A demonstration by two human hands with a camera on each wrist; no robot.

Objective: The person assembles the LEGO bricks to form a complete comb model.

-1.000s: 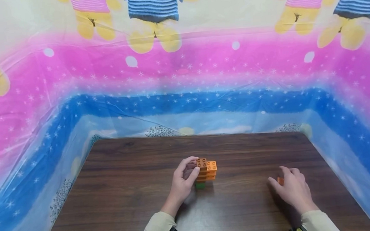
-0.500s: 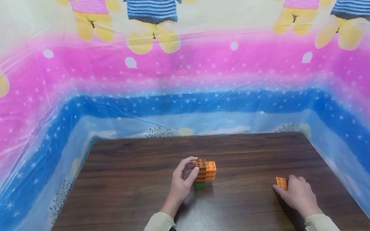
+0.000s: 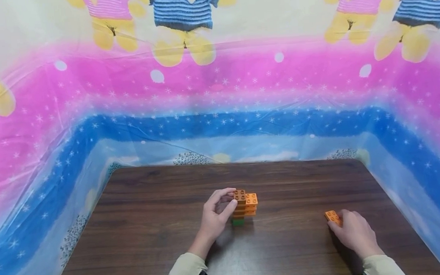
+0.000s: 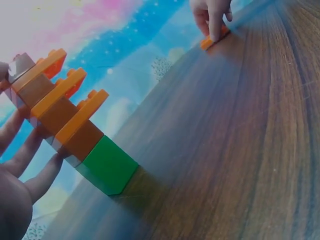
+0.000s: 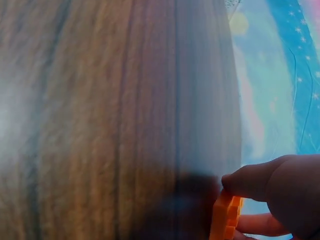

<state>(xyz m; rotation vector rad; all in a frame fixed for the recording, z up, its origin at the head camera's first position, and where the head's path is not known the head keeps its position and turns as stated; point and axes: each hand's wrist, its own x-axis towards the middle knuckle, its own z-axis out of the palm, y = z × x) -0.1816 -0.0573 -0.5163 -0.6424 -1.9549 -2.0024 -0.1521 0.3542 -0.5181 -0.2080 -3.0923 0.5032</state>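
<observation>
Near the table's middle stands an upright tower of toy building bricks (image 3: 240, 195). A green brick (image 4: 111, 165) forms its base, with brown bricks (image 4: 59, 116) above it. Thin orange bricks (image 4: 82, 114) between them jut out to the right. My left hand (image 3: 214, 214) holds the tower from its left side, thumb and a finger at the top brown brick and other fingers along its side. Far to the right, my right hand (image 3: 354, 231) pinches a loose orange brick (image 3: 332, 217) low at the table. In the right wrist view part of that orange brick (image 5: 226, 218) runs out of frame.
The dark wood-grain table (image 3: 152, 210) carries the tower and ends at a rounded back edge. A patterned cloth (image 3: 216, 86) hangs behind it and along both sides. Bare tabletop lies between the two hands.
My right hand shifted slightly toward me and to the right, uncovering more of the orange brick. The brick then turned a little in its grip. My left hand and the tower stay put.
</observation>
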